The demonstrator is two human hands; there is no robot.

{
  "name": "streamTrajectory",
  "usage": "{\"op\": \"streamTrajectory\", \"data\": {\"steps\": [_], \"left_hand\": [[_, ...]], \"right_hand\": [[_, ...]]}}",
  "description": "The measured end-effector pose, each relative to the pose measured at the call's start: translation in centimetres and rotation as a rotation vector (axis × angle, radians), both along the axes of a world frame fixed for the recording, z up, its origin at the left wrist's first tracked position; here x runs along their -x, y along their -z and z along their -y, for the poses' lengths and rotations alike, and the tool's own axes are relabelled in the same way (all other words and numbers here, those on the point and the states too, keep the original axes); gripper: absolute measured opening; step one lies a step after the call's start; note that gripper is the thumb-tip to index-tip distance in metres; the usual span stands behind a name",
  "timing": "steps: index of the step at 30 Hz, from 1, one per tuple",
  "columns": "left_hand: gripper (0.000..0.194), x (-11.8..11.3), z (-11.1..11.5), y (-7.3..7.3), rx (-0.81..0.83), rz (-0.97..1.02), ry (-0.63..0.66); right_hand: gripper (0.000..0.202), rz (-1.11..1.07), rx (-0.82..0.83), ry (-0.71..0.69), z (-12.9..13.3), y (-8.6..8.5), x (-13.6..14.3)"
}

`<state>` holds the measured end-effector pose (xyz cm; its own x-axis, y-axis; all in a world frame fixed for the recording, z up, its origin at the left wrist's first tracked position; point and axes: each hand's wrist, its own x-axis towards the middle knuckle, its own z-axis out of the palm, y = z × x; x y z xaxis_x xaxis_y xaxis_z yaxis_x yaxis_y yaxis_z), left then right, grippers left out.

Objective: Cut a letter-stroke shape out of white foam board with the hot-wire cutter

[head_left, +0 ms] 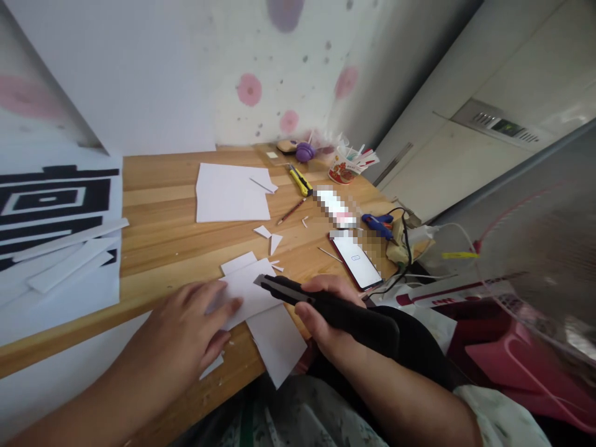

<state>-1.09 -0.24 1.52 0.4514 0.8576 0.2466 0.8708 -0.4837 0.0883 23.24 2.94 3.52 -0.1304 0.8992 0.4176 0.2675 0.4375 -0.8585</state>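
My right hand [328,310] is closed around a black utility knife [344,320], its blade out and pointing left over a piece of white foam board [256,288]. Whether the blade tip touches the board I cannot tell. With fingers spread, my left hand [195,320] lies on the left part of that board. Under it, another white piece [277,341] sticks out past the table's front edge. Small white offcuts [275,242] lie just beyond the board.
A larger white sheet [233,192], a yellow utility knife [300,180] and a pencil [292,212] lie farther back. Two phones, one a lit phone [356,257], and a blue glue gun [378,225] are at right. A paper cup [343,167] stands behind. White strips [69,254] cover a printed sheet [60,316] at left.
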Motion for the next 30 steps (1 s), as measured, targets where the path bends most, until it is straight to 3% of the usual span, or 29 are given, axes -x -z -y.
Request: {"op": "streamTrajectory", "data": {"steps": [6,10,14,17,22,27,30], "left_hand": [[0.029,-1.2,0.6,-1.6,0.105,-0.073,-0.098],[0.028,-1.6,1.1,-1.4,0.102,-0.064,-0.129],[0.027,-1.3,1.3,-0.3,-0.034,-0.074,-0.024],[0.03,-1.0,1.3,0.4,-0.194,-0.065,0.065],[0.045,-0.8,1.5,0.0,-0.305,-0.09,0.155],[0.053,-0.9,1.6,-0.5,-0.271,-0.105,0.166],[0.055,-0.6,1.6,-0.3,-0.244,-0.089,0.164]], "right_hand": [[0.032,-0.044,-0.031,-0.188,-0.4,0.2,-0.1],[0.031,-0.038,-0.081,-0.166,-0.3,0.6,0.2],[0.021,-0.05,-0.115,-0.045,0.0,0.7,0.3],[0.023,-0.108,-0.038,-0.031,0.5,0.9,0.4],[0.02,-0.143,-0.06,0.065,0.5,1.4,0.3],[0.041,-0.025,-0.027,-0.073,-0.1,1.1,0.0],[0.035,-0.02,-0.002,-0.15,-0.4,0.8,0.4]]}}
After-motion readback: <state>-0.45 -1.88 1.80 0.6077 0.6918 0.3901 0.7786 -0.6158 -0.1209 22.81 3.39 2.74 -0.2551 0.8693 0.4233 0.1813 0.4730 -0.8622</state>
